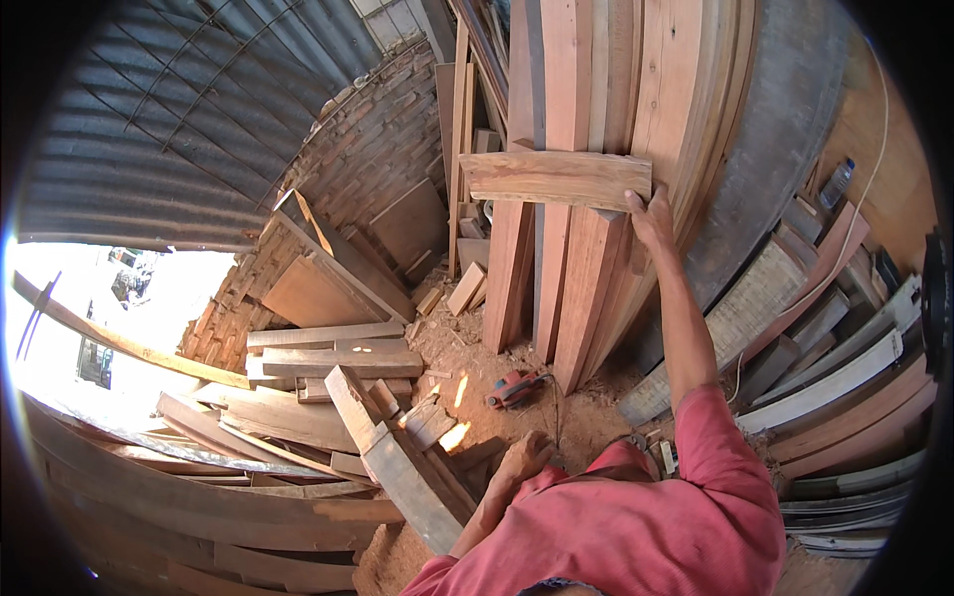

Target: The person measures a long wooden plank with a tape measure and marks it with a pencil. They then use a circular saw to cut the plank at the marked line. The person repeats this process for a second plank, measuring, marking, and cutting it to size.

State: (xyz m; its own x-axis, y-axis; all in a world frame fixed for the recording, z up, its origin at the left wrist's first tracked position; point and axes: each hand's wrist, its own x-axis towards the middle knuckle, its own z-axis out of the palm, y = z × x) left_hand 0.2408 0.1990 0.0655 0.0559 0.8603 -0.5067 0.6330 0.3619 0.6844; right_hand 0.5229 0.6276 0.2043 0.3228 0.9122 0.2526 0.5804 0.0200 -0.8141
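Note:
At the upper middle, my right hand (651, 214) grips the right end of a short wooden board (556, 179). The board lies crosswise against long reddish planks (566, 89) that stand on end. My fingers and thumb close around its lower right corner. Low in the middle, my left hand (527, 457) is closed with the fingers curled, beside my red-clothed leg. What it holds, if anything, is hidden. Just beyond it, a red power tool (515, 389) with a dark cord lies on the sawdust-covered ground.
Stacked offcuts (338, 363) and a thick beam (412, 487) crowd the left. A brick wall (383, 139) and a corrugated metal sheet (159, 149) stand behind. More lumber (845, 368) is piled at the right, near a plastic bottle (838, 183) and a pale cable (874, 179).

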